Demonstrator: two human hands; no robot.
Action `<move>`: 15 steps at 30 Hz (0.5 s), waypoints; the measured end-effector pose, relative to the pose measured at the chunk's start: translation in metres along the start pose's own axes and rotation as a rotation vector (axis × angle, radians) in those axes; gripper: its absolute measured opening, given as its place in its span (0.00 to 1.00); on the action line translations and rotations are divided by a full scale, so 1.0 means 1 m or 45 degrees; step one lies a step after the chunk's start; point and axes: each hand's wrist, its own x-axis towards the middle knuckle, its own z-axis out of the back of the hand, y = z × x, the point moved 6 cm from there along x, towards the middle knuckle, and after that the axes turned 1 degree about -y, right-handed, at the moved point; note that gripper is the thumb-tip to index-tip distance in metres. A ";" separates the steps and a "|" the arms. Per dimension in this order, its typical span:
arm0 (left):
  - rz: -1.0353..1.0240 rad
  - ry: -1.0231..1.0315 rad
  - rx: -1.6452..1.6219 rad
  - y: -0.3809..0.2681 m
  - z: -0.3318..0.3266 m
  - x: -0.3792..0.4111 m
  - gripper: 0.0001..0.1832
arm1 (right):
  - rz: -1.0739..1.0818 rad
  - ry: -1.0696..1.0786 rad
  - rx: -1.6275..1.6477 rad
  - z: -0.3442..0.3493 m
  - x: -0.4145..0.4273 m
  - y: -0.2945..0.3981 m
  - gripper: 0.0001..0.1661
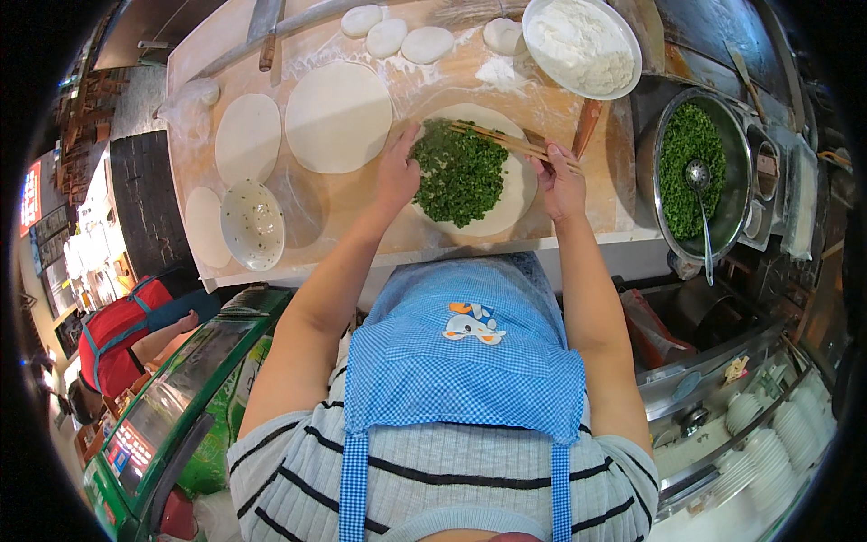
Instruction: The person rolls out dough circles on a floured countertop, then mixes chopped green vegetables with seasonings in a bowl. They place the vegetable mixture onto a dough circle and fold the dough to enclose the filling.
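My right hand (563,181) grips a pair of wooden chopsticks (515,143), their tips in a mound of chopped green filling (466,179). That filling covers the left and middle of a thin round dough sheet (520,200), whose right side shows bare. At the sheet's left edge is my left hand (399,175), index finger extended and nothing visible in it; whether it presses on the dough cannot be told. Left of this hand lies another large round dough sheet (339,118), with a smaller one (248,135) beyond it.
A floury wooden board (379,247) carries dough pieces (428,45), a bowl of flour (582,47), a residue-streaked white bowl (253,227) and a cleaver (267,34). On the right, a steel basin (691,176) of chopped greens holds a spoon (701,203). A person in red (125,332) is at lower left.
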 end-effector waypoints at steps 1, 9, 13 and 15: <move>0.002 0.007 -0.051 0.003 -0.001 0.001 0.34 | 0.027 -0.007 -0.021 -0.001 -0.002 0.000 0.15; 0.027 0.144 -0.066 0.004 0.000 0.014 0.36 | -0.039 0.032 -0.073 -0.009 -0.019 -0.008 0.15; -0.114 0.191 0.104 0.000 -0.003 0.021 0.36 | -0.099 0.121 -0.091 -0.017 -0.024 -0.023 0.16; -0.172 0.232 0.162 -0.007 -0.004 0.025 0.36 | -0.091 0.132 -0.088 -0.018 -0.021 -0.026 0.16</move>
